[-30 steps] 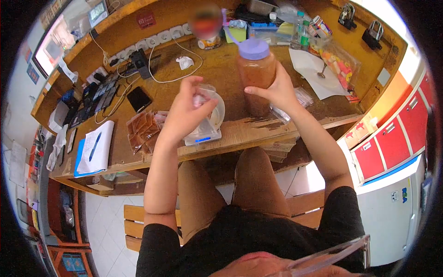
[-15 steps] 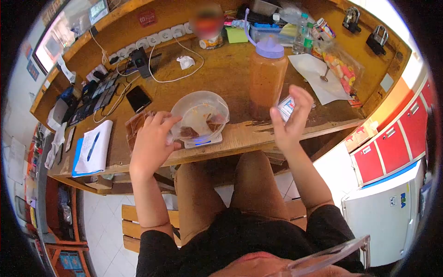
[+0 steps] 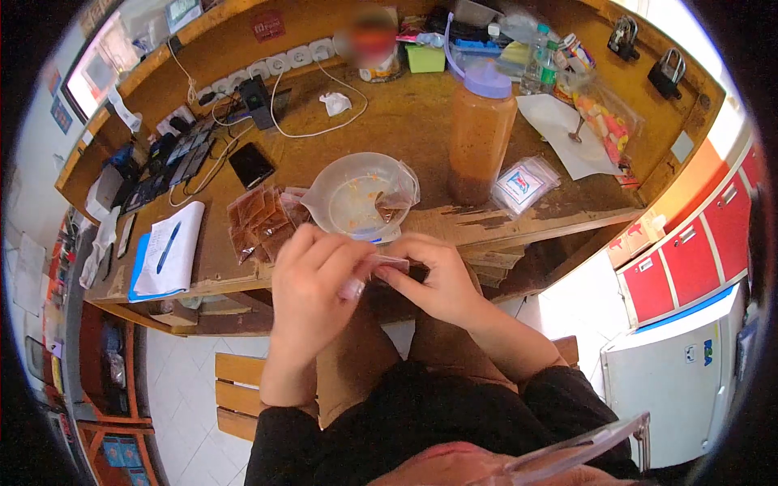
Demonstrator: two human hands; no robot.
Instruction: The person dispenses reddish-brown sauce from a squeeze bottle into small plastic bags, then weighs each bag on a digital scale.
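Note:
My left hand [image 3: 318, 271] and my right hand [image 3: 433, 275] meet above my lap at the table's front edge. Both pinch a small clear plastic bag [image 3: 392, 262]; its contents are mostly hidden by my fingers. Just beyond them stands a translucent plastic bowl [image 3: 340, 182] with orange crumbs inside and a brown-filled packet [image 3: 393, 207] at its right side. Several brown-filled packets [image 3: 258, 220] lie piled left of the bowl. A pack of small plastic bags [image 3: 523, 186] with a printed label rests to the right, by a tall bottle [image 3: 484, 134] of orange-brown contents with a purple lid.
A notebook with a pen [image 3: 168, 247] lies at the left, near a dark phone [image 3: 251, 165]. Cables, a crumpled tissue [image 3: 335, 103] and a socket row line the back. White paper with a spoon [image 3: 575, 134] and a bag of colourful pieces [image 3: 604, 121] sit at the right.
My left hand moved from the bowl's left side and my right hand from beside the bag pack; they now meet around a small bag. One brown packet no longer shows in the bowl.

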